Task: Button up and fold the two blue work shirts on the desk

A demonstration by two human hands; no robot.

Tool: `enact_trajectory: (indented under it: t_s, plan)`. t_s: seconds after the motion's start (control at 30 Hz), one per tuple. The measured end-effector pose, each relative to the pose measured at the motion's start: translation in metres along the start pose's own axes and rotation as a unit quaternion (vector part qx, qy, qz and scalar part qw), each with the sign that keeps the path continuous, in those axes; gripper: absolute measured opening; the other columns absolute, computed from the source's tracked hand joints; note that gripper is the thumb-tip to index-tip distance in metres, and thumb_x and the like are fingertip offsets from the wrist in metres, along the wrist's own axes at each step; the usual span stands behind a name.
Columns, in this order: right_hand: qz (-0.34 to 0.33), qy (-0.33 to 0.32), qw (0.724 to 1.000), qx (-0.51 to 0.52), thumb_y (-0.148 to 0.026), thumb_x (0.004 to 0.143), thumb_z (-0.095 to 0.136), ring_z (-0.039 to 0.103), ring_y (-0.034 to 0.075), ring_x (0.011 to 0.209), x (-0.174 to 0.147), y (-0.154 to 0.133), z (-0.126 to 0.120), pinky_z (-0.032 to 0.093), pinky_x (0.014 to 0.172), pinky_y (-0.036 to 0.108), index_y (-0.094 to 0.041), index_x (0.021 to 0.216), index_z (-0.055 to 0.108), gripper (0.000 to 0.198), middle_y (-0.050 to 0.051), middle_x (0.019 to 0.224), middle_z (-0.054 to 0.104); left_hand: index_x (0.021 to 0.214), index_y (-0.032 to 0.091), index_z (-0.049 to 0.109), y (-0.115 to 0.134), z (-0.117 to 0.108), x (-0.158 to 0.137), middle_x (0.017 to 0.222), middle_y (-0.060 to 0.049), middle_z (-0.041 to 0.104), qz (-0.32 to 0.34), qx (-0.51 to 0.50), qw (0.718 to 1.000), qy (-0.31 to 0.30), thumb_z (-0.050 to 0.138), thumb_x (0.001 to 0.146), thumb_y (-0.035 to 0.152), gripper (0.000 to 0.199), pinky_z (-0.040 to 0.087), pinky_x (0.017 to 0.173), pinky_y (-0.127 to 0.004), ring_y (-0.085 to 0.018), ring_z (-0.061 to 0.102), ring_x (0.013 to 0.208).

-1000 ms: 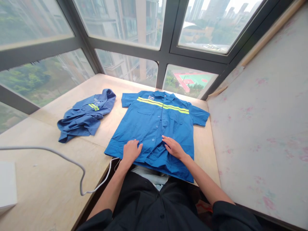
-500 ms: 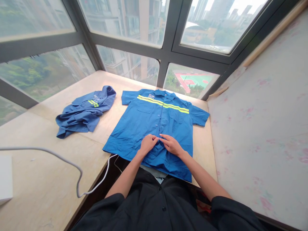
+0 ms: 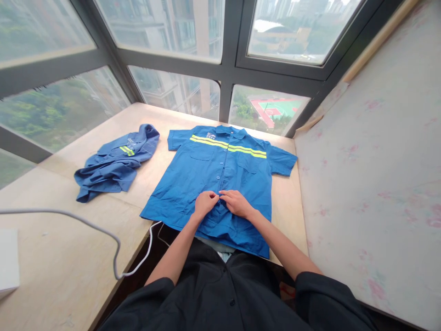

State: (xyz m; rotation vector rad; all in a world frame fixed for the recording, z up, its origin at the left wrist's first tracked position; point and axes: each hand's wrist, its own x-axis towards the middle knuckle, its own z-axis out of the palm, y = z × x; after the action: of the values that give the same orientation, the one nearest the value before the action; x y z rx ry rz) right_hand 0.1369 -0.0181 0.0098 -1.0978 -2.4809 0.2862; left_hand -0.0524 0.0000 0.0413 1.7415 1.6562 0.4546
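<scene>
A blue short-sleeved work shirt [image 3: 206, 170] with yellow-and-grey reflective stripes lies front up on the wooden surface, its collar toward the window. My left hand [image 3: 206, 203] pinches the shirt's front placket below the chest, thumb and forefinger pressed together. Right beside it, my right hand [image 3: 235, 203] grips the other side of the same front edge, its fingertips meeting those of the left. The cloth bunches between and below the hands. Whatever small part lies between the fingertips is hidden. Buttons [image 3: 218, 177] show along the placket above the hands.
Another blue garment [image 3: 117, 161] with a reflective stripe lies crumpled to the left on the wooden surface [image 3: 62, 248]. A white cable [image 3: 93, 225] loops over the front edge. A white box [image 3: 8, 262] sits at far left. Windows stand behind; a papered wall [image 3: 365, 184] rises on the right.
The view has shifted slightly, so the shirt and hands appear a little further left. Both hands stay at the same place on the placket, with only small finger movement.
</scene>
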Motion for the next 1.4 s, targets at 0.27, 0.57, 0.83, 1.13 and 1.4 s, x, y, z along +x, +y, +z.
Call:
enact_trajectory:
  t_s: [0.27,0.57,0.83,1.13,1.4]
  plan:
    - [-0.019,0.023,1.000,0.005,-0.007,0.089,0.047,0.060,0.022,0.103,0.009,0.004,0.001,0.045,0.090,0.037,-0.017,0.123,0.061,0.038,0.011,0.112,0.070,0.069,0.021,0.074,-0.006,-0.003,0.005,0.069,-0.003,0.073,-0.019,0.020,0.999,0.021,0.060,0.076,0.033,0.020,0.036,0.059,-0.025,-0.018,0.064,0.067]
    - [-0.083,0.030,0.996,-0.030,-0.035,0.096,0.055,0.054,0.020,0.086,0.026,0.007,-0.016,0.039,0.086,0.036,-0.020,0.076,0.069,0.029,0.006,0.085,0.068,0.073,0.019,0.072,-0.026,0.005,0.001,0.075,-0.004,0.073,0.054,0.009,0.995,0.083,0.058,0.081,0.027,0.019,0.039,0.064,-0.026,-0.016,0.062,0.068]
    - [-0.034,-0.103,0.992,-0.064,-0.033,0.097,0.055,0.059,0.019,0.082,0.032,0.004,-0.021,0.039,0.075,0.031,-0.018,0.084,0.069,0.025,0.006,0.083,0.068,0.071,0.018,0.067,-0.038,0.007,0.003,0.074,-0.003,0.069,0.111,-0.033,0.987,0.109,0.056,0.084,0.025,0.019,0.041,0.067,-0.027,-0.015,0.059,0.068]
    - [0.027,-0.220,0.971,-0.087,-0.030,0.090,0.063,0.065,0.017,0.085,0.072,-0.011,-0.027,0.043,0.068,0.025,-0.026,0.120,0.065,0.031,0.008,0.128,0.057,0.089,0.017,0.071,-0.042,-0.002,-0.006,0.085,-0.005,0.069,0.134,-0.070,0.985,0.082,0.053,0.086,0.018,0.018,0.047,0.077,-0.028,-0.018,0.062,0.080]
    - [-0.050,-0.177,0.982,-0.032,-0.016,0.086,0.061,0.062,0.015,0.076,0.068,0.000,-0.019,0.038,0.062,0.025,-0.022,0.093,0.068,0.011,0.003,0.093,0.066,0.106,0.023,0.074,-0.032,-0.005,-0.014,0.097,-0.009,0.067,0.119,0.071,0.990,0.039,0.056,0.088,0.018,0.026,0.046,0.086,-0.031,-0.022,0.061,0.092]
